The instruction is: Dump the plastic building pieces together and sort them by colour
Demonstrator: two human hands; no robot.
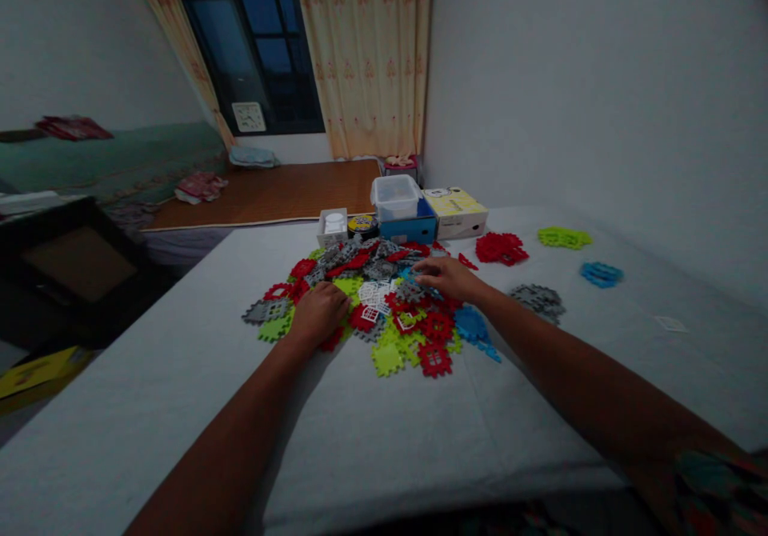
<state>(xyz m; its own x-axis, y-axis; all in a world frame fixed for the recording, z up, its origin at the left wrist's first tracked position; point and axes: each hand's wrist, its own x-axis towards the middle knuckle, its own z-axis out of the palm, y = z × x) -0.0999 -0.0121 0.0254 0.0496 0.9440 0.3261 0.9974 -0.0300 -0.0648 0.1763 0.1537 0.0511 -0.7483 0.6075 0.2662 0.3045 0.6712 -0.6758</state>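
Note:
A heap of plastic interlocking building tiles in red, grey, lime green, blue and white lies on the table. My left hand (pixel 320 312) rests palm down on the heap's left side, its fingers curled in and whatever is under them hidden. Around it are red and lime green tiles (pixel 276 326). From the right, my right hand (pixel 449 278) reaches over the heap with its fingers apart. Just under its fingertips is a grey tile (pixel 410 290); a firm hold on it does not show. Between the hands lie white window-frame pieces (pixel 375 296).
To the right are separate piles of red tiles (pixel 502 249), lime green tiles (pixel 564 238), blue tiles (pixel 601 274) and grey tiles (pixel 538 302), plus one white piece (pixel 670 324). Behind the heap stand a clear plastic tub (pixel 397 196), a yellow box (pixel 454 212) and a small white box (pixel 332 226).

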